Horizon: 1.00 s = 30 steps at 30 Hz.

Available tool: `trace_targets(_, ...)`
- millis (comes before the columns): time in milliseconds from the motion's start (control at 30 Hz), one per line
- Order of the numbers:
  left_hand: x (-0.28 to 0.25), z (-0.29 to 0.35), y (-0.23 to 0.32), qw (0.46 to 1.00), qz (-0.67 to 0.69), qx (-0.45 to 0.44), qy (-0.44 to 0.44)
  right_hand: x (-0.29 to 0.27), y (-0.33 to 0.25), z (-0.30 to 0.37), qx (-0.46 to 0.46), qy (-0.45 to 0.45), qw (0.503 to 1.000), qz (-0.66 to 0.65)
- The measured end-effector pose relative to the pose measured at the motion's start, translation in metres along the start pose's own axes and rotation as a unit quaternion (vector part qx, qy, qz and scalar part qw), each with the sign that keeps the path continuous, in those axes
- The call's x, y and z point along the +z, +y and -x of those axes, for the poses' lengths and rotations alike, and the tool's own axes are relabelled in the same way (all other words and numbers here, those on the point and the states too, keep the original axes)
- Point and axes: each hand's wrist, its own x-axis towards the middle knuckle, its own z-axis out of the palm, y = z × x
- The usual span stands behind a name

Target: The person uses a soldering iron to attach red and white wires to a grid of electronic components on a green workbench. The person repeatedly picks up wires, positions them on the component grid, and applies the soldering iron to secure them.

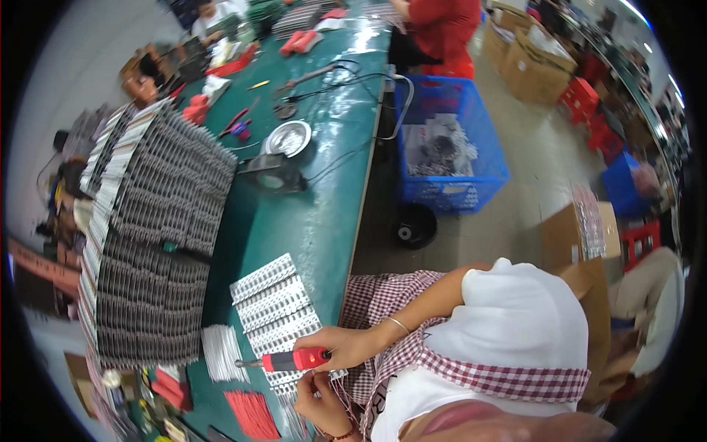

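Note:
My right hand [340, 348] is closed around a red and black soldering iron [291, 359] with a long metal tip pointing left. The tool passes over a white panel of circuit boards [274, 302] with rows of small dark parts, lying on the green table. Just below, my left hand [318, 401] has its fingers curled together near the panel's lower corner; whatever it pinches is too small to make out. Thin wires trail from the panel's lower edge. Beside it lie a bundle of white wires [222, 352] and a bundle of red wires [252, 414].
Tall stacks of board panels [158, 243] line the table's left side. Farther along stand a small dark fan-like device [274, 175], a metal bowl [289, 138] and pliers [237, 121]. A blue crate [453, 188] sits on the floor right of the table edge; a person in red [445, 33] works beyond.

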Motion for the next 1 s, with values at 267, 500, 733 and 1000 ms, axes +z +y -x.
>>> trace_targets(267,-0.004,0.015,-0.009,0.996,-0.043,-0.020,0.073,0.006,0.003,-0.006,0.002,-0.070,0.998,0.001)
trace_targets(500,-0.002,-0.003,-0.004,0.994,-0.045,0.055,0.083,-0.008,-0.004,-0.006,0.044,-0.051,0.989,-0.134)
trace_targets(733,0.002,-0.008,0.004,0.994,-0.043,0.084,0.061,-0.009,0.018,-0.008,0.064,-0.020,0.973,-0.221)
trace_targets(1000,0.006,-0.002,0.008,0.996,-0.025,0.052,0.068,-0.014,0.012,-0.006,0.132,-0.066,0.954,-0.261)
